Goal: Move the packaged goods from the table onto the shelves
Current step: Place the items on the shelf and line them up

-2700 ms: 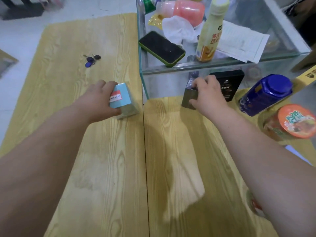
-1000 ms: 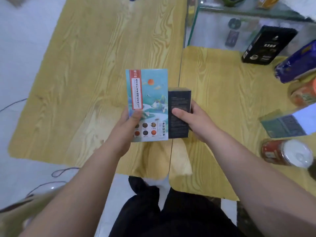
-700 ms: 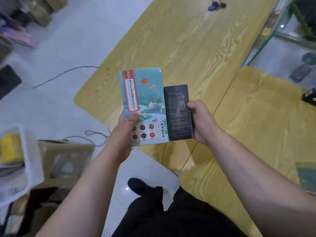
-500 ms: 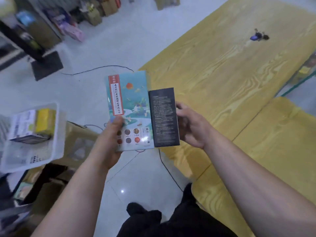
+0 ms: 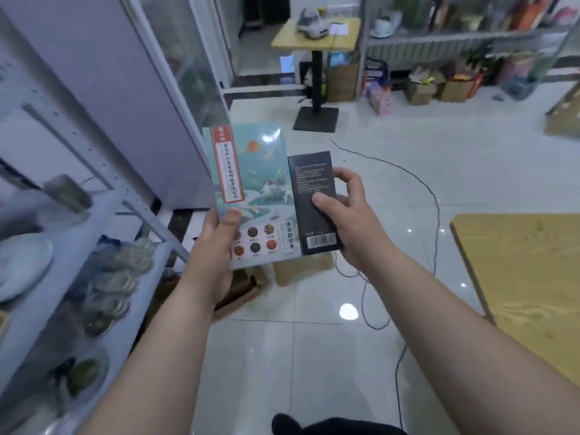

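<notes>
My left hand [image 5: 213,246] grips the lower left corner of a tall teal tea box [image 5: 254,183] with a red label strip, thumb on its front. Right beside it, my right hand [image 5: 348,221] holds a narrow black box [image 5: 314,196] with a barcode at its bottom, thumb pressed on its face. Both boxes stand upright, side by side and touching, in front of me over the tiled floor. A grey metal shelf unit [image 5: 103,227] stands at the left, with blurred round tins and a plate on its boards.
A corner of the wooden table [image 5: 521,277] shows at the right. Black cables [image 5: 433,215] trail over the floor. A small cardboard box [image 5: 301,271] lies below the held boxes. A pedestal table [image 5: 317,36] and stacked goods stand at the back.
I have turned left away from the wooden table, carrying both boxes. The table has slid to the right edge, and the metal shelf unit has come into view on the left.
</notes>
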